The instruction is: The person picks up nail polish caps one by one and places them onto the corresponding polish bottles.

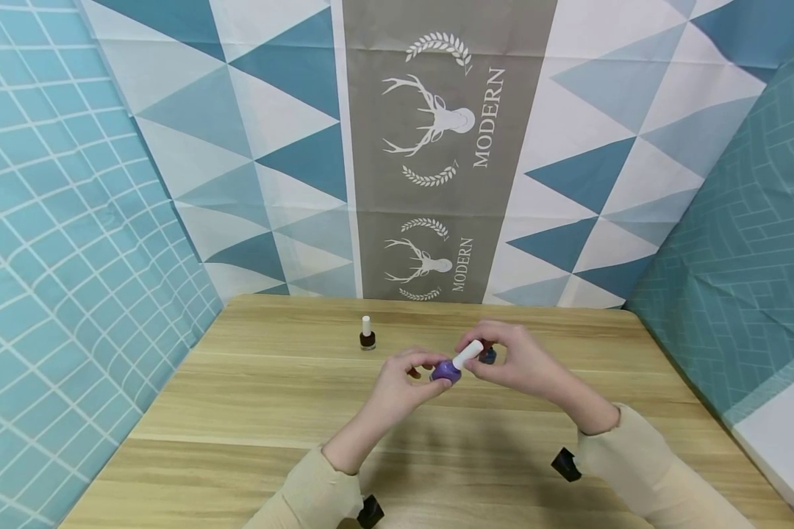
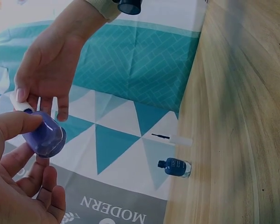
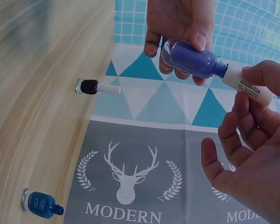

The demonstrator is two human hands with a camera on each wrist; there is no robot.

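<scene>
My left hand (image 1: 400,378) holds a purple nail polish bottle (image 1: 445,372) between thumb and fingers, above the table. With thumb and fingers my right hand (image 1: 516,358) pinches the white cap (image 3: 246,85) at the bottle's mouth. Part of the threaded neck shows below the cap in the right wrist view. Bottle and cap lie tilted in one line. Behind the right hand stands a blue nail polish bottle (image 2: 176,167) with its neck bare. Its white brush cap (image 2: 179,139) stands beside it, brush pointing up.
A dark nail polish bottle (image 1: 367,339) with a white cap stands upright toward the back of the wooden table (image 1: 251,411). Patterned cloth (image 1: 423,147) hangs behind the table, with tile-print cloth (image 1: 59,220) at the left. A black wrist device (image 1: 567,464) sits by the right sleeve.
</scene>
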